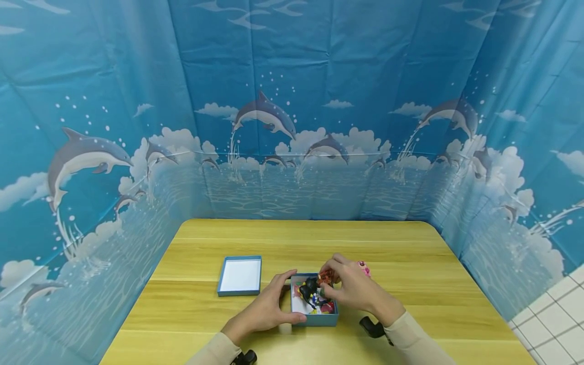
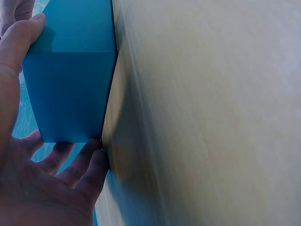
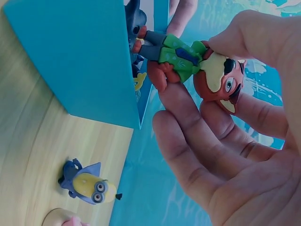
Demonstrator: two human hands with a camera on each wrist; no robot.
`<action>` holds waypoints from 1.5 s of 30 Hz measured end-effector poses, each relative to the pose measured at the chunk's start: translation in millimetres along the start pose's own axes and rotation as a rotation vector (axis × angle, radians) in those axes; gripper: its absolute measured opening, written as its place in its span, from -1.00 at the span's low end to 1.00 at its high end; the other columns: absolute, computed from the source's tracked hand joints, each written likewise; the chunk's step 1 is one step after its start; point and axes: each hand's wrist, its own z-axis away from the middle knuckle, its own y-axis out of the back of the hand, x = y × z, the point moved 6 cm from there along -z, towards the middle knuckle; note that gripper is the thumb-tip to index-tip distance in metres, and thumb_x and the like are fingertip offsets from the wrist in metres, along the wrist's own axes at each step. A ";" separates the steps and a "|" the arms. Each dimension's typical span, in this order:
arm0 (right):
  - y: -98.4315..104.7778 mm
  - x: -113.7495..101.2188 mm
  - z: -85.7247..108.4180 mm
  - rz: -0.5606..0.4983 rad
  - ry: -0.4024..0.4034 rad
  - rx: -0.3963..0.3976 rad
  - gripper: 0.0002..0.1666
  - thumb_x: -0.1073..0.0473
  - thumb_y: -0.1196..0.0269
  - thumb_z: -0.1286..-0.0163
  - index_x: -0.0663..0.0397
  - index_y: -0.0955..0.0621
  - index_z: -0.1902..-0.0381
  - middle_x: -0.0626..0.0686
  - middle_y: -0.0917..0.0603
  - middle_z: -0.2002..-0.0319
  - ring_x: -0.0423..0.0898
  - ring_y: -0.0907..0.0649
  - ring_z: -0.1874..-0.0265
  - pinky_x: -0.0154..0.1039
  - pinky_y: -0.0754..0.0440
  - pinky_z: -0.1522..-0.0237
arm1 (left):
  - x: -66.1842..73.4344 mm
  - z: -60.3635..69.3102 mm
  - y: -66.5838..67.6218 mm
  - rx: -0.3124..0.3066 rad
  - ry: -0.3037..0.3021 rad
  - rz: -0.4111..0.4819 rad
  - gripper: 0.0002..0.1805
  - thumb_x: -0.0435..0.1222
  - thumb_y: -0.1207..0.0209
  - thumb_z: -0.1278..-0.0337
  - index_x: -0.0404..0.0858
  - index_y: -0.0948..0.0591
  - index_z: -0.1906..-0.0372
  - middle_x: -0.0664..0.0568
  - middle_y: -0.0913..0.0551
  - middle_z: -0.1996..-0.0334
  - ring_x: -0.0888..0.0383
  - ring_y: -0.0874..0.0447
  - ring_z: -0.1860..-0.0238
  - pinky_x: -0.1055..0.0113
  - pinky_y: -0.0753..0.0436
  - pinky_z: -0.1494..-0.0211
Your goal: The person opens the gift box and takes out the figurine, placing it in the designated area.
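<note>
A blue open-topped box (image 1: 321,320) with a white inside stands on the table, holding several small figurines, a black one (image 1: 308,288) among them. My left hand (image 1: 268,308) grips the box from its left side, thumb at the near wall and fingers along the left and far sides. Over the box's right side, my right hand (image 1: 353,288) pinches a fox figurine (image 3: 181,59) in a green shirt with a dark tie. The fox's head lies between thumb and fingers, and its feet point to the box opening.
Left of the box lies a blue lid (image 1: 239,293), its white inside facing up. A minion figurine (image 3: 87,181) is on the table to the box's right, near a pink toy (image 1: 364,267). Dolphin-printed curtains (image 1: 292,187) surround the wooden table (image 1: 191,324).
</note>
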 end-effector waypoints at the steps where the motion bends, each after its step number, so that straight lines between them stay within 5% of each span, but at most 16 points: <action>1: 0.2 0.1 -0.1 -0.002 0.000 0.002 -0.79 0.14 -0.54 -0.56 0.02 -0.81 -0.07 -0.05 -0.72 0.04 -0.10 -0.79 0.24 -0.33 -0.78 0.19 | -0.1 0.0 0.0 0.000 0.001 0.000 0.33 0.27 -0.63 -0.29 0.00 -0.12 -0.94 -0.19 -0.29 -0.83 -0.28 -0.38 -0.80 -0.46 -0.43 -0.78; 16: 3.8 2.2 0.0 -0.016 0.019 0.033 -0.80 0.16 -0.52 -0.62 0.00 -0.78 -0.10 -0.04 -0.73 0.02 -0.19 -0.78 0.24 -0.15 -0.88 0.17 | -0.4 0.4 -0.2 0.004 0.000 -0.007 0.34 0.28 -0.64 -0.28 0.00 -0.12 -0.94 -0.20 -0.29 -0.84 -0.30 -0.38 -0.80 -0.48 -0.42 -0.77; 45: 11.1 9.9 2.9 -0.055 0.028 0.097 -0.72 0.30 -0.53 -0.56 0.01 -0.71 -0.11 0.00 -0.76 0.04 -0.28 -0.76 0.30 -0.24 -0.86 0.28 | 0.6 1.1 -0.2 0.004 -0.006 -0.018 0.34 0.29 -0.63 -0.29 0.00 -0.11 -0.94 -0.20 -0.29 -0.84 -0.29 -0.41 -0.79 -0.46 -0.45 -0.76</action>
